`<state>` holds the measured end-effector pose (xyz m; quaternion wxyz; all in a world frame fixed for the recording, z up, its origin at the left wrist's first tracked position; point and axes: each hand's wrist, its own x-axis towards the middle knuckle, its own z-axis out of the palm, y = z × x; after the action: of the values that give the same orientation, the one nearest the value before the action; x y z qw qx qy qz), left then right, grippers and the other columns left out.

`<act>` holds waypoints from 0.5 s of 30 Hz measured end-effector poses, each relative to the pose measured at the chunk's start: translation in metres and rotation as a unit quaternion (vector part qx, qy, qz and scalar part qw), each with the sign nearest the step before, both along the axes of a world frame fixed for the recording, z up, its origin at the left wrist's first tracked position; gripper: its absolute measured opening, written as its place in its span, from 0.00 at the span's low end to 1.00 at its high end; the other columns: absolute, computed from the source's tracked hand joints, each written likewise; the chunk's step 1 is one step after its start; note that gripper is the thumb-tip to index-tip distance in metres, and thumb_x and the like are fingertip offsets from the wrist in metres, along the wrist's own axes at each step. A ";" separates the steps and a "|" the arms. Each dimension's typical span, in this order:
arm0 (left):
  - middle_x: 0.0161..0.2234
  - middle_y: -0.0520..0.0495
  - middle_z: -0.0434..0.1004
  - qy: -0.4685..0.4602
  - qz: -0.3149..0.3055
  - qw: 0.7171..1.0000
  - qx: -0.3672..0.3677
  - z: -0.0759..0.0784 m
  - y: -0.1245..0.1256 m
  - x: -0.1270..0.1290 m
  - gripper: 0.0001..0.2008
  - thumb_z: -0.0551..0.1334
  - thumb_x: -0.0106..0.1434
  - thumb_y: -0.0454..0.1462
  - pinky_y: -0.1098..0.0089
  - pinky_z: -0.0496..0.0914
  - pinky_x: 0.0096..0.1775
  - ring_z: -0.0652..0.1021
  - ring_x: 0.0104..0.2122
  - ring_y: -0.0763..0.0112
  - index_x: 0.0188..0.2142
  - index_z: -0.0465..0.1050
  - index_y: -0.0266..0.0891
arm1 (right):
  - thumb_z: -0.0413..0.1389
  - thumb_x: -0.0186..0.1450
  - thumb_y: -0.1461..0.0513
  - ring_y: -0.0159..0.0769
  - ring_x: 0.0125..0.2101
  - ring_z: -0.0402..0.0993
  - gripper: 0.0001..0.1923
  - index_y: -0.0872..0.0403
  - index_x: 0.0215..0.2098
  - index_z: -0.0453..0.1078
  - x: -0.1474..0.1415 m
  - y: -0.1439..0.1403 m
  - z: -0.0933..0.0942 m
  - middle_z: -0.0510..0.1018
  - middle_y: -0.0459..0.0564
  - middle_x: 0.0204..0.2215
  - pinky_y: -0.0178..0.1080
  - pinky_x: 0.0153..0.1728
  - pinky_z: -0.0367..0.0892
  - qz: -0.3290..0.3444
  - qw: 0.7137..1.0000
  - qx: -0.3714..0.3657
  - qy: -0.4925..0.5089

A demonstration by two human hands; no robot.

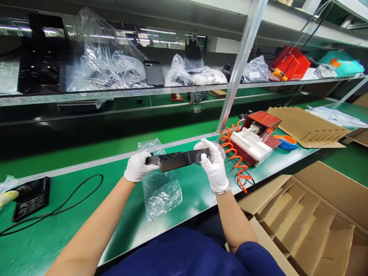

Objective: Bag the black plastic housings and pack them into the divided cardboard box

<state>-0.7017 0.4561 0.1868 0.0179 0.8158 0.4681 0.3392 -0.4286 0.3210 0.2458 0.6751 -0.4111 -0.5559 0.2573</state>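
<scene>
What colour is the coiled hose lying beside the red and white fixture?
Orange; the coiled hose shows best in the head view.

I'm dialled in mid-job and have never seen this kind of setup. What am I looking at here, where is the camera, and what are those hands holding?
There is no machine here: a person works with two gloved hands, and the single camera sits on their head, looking forward and down. The left hand and right hand each grip one end of a flat black plastic part, held level above the green workbench. Under it lies a clear plastic bag. To the right are an orange coiled hose and a red and white fixture. To the left sit a black tray and a black cable. Cardboard dividers stand at lower right.
</scene>
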 end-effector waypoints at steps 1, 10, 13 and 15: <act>0.19 0.46 0.71 0.018 -0.001 1.000 0.002 0.004 -0.002 -0.001 0.22 0.65 0.46 0.58 0.68 0.59 0.27 0.72 0.21 0.63 0.22 0.67 0.43 | 0.63 0.61 0.48 0.45 0.46 0.77 0.23 0.48 0.51 0.71 0.005 -0.001 0.001 0.80 0.52 0.44 0.50 0.53 0.71 -0.021 0.999 0.015 -0.044; 0.20 0.49 0.69 0.168 -0.048 0.985 -0.010 0.064 -0.044 0.013 0.29 0.62 0.52 0.66 0.68 0.56 0.26 0.72 0.21 0.63 0.24 0.71 0.44 | 0.61 0.60 0.57 0.38 0.28 0.70 0.13 0.49 0.24 0.62 0.036 -0.005 -0.002 0.69 0.44 0.23 0.46 0.40 0.71 -0.162 0.977 0.013 -0.135; 0.24 0.46 0.74 0.123 -0.091 0.988 0.010 0.076 -0.054 0.015 0.25 0.63 0.55 0.63 0.65 0.64 0.30 0.76 0.26 0.58 0.32 0.77 0.45 | 0.56 0.64 0.56 0.36 0.28 0.67 0.13 0.48 0.26 0.57 0.043 0.000 -0.017 0.64 0.43 0.24 0.46 0.41 0.70 -0.246 0.968 0.043 -0.008; 0.30 0.44 0.78 0.077 -0.101 0.991 0.032 0.077 -0.056 0.008 0.23 0.64 0.57 0.60 0.62 0.69 0.36 0.78 0.31 0.55 0.37 0.79 0.46 | 0.54 0.64 0.54 0.35 0.27 0.63 0.14 0.47 0.27 0.53 0.056 0.000 -0.026 0.60 0.41 0.24 0.46 0.41 0.71 -0.272 0.961 0.028 0.030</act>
<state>-0.6938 0.4002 0.2638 -0.0103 0.8829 0.3717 0.2869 -0.3731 0.3210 0.2195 0.7470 -0.5202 -0.4096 0.0603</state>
